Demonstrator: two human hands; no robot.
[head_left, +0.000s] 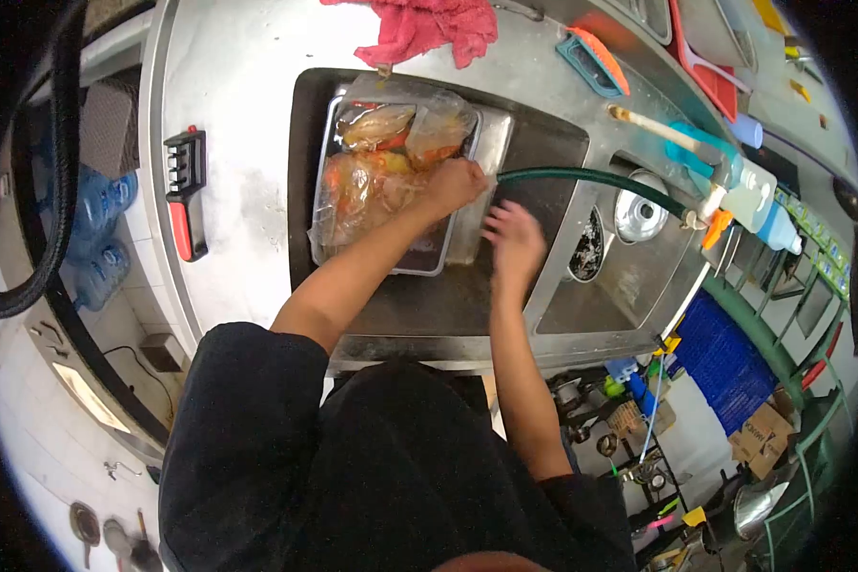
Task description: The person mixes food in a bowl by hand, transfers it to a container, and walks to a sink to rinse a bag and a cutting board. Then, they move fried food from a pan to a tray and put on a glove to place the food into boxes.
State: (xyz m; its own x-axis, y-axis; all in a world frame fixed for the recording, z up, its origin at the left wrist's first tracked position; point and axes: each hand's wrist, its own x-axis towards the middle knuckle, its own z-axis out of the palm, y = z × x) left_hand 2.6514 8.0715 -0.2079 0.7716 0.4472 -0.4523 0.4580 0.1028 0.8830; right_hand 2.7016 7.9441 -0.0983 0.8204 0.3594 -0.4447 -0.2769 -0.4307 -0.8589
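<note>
My left hand (458,185) is closed round the end of a green hose (591,174), at the right edge of a clear tray (436,259) in the large sink basin. Bags of food (367,186) in clear plastic fill the tray, with reddish and yellowish pieces inside. Over the basin to the right of the tray is my right hand (518,246), blurred by motion, its fingers apart and nothing seen in them. The hose runs right to the tap area.
A knife sharpener (188,195) lies on the left counter. Behind the basin are a red cloth (429,30) and an orange and teal brush (593,62). A smaller basin (591,310) holds a metal lid (642,207). Bottles (751,195) stand at the right.
</note>
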